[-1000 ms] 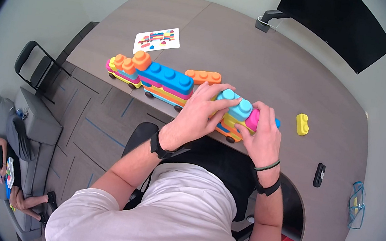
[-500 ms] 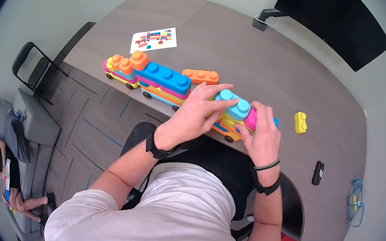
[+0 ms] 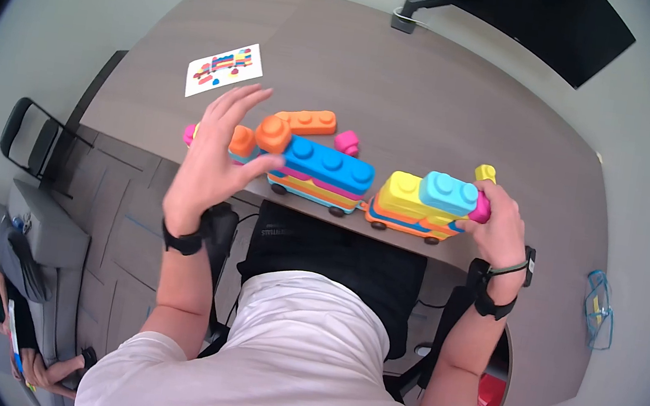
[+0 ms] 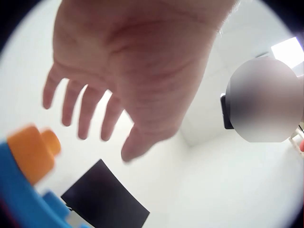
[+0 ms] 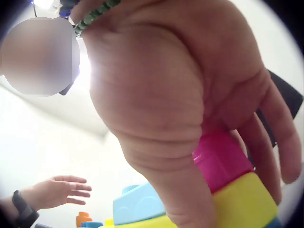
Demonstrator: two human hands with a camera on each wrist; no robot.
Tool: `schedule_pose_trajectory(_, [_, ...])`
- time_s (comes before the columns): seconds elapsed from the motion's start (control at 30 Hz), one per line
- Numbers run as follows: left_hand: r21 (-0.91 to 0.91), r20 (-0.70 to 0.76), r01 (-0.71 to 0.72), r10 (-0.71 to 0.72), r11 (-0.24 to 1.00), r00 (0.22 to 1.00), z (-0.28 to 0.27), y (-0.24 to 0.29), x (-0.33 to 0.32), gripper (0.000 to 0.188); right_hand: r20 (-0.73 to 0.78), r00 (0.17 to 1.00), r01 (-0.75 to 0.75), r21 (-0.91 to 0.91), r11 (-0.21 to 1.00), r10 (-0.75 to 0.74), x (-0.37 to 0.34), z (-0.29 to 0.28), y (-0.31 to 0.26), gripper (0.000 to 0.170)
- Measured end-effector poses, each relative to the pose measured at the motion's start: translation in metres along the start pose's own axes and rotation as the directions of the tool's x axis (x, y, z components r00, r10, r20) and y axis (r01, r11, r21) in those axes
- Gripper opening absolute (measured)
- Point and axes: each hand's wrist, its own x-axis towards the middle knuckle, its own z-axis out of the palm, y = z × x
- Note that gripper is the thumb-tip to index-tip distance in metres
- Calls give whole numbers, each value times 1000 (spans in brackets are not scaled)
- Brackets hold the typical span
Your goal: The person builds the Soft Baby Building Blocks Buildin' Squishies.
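A toy train of big building blocks stands along the table's near edge. Its middle car carries a long blue block, with an orange block at the front end. The rear car has a yellow block and a light blue block on top. My right hand grips the rear car's end, thumb and fingers around the pink block and the yellow one under it. My left hand is raised, fingers spread and holding nothing, over the front car, which it partly hides.
Behind the train lie an orange three-stud block and a small pink block. Beyond my right hand is a yellow block. A printed picture sheet, blue-framed glasses and a monitor are farther off. Another person sits at left.
My left hand has let go of the rear car and swung left to the front car. The train has shifted right, my right hand still on its rear end. The small pink block has come into view.
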Motion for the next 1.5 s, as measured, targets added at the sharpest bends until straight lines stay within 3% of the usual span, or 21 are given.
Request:
schedule_pose_trajectory(0.07, [413, 241, 30, -141, 910, 960, -2, -29, -12, 84, -8, 1000, -30, -25, 999, 30, -2, -11, 20, 63])
schedule_pose_trajectory(0.17, [430, 379, 48, -228, 902, 897, 15, -46, -13, 85, -31, 997, -65, -44, 997, 64, -8, -27, 61, 65])
schedule_pose_trajectory(0.2, [292, 476, 72, -210, 954, 854, 16, -45, -2, 74, -29, 995, -97, -17, 995, 96, -10, -33, 73, 64])
schedule_pose_trajectory(0.3, [125, 517, 99, -150, 987, 843, 55, -45, 0, 63, -65, 990, -121, 41, 992, 123, -19, -50, 115, 62])
schedule_pose_trajectory(0.33, [109, 526, 51, -101, 993, 844, 67, -40, 1, 57, -73, 990, -122, 38, 992, 124, -22, -57, 125, 62])
schedule_pose_trajectory(0.53, [-86, 559, -48, 89, 995, 824, 134, 12, 7, 55, -155, 969, -200, -29, 979, 194, -65, -90, 186, 64])
schedule_pose_trajectory(0.7, [-187, 585, -124, 212, 974, 783, 196, 36, 8, 54, -277, 885, -397, -26, 917, 375, -103, -102, 227, 67])
schedule_pose_trajectory(0.77, [-321, 592, -216, 374, 922, 714, 213, 43, 14, 54, -290, 865, -432, -13, 902, 410, -111, -104, 230, 67])
schedule_pose_trajectory(0.8, [-351, 658, -171, 372, 921, 654, 218, 47, 22, 55, -307, 854, -445, -14, 895, 420, -114, -104, 232, 67])
schedule_pose_trajectory(0.83, [-350, 658, -174, 374, 920, 653, 226, 48, 29, 55, -325, 843, -457, -15, 889, 428, -117, -104, 234, 67])
schedule_pose_trajectory(0.9, [-447, 689, -198, 477, 872, 546, 237, 46, 44, 55, -331, 838, -460, -1, 888, 434, -118, -103, 234, 67])
schedule_pose_trajectory(0.93, [-446, 689, -200, 477, 872, 545, 239, 44, 52, 55, -334, 835, -462, 10, 887, 438, -118, -102, 233, 67])
schedule_pose_trajectory(1.0, [-466, 773, -113, 466, 877, 431, 240, 42, 67, 57, -331, 839, -456, 6, 890, 432, -117, -101, 232, 67])
schedule_pose_trajectory(1.1, [-379, 803, -211, 433, 901, 409, 242, 33, 86, 57, -320, 852, -432, 17, 902, 414, -117, -101, 234, 67])
schedule_pose_trajectory(1.13, [-321, 810, -234, 394, 918, 433, 239, 28, 90, 58, -312, 861, -414, 31, 910, 402, -117, -100, 234, 66])
schedule_pose_trajectory(1.3, [-205, 820, -221, 291, 953, 493, 226, -6, 127, 57, -238, 904, -355, 41, 934, 354, -104, -97, 212, 66])
schedule_pose_trajectory(1.4, [-23, 824, -184, 123, 983, 553, 216, -21, 148, 57, -174, 941, -285, 61, 957, 292, -92, -90, 191, 66])
schedule_pose_trajectory(1.5, [104, 828, -190, 21, 976, 560, 212, -47, 173, 58, -117, 967, -224, 48, 973, 228, -75, -77, 151, 65])
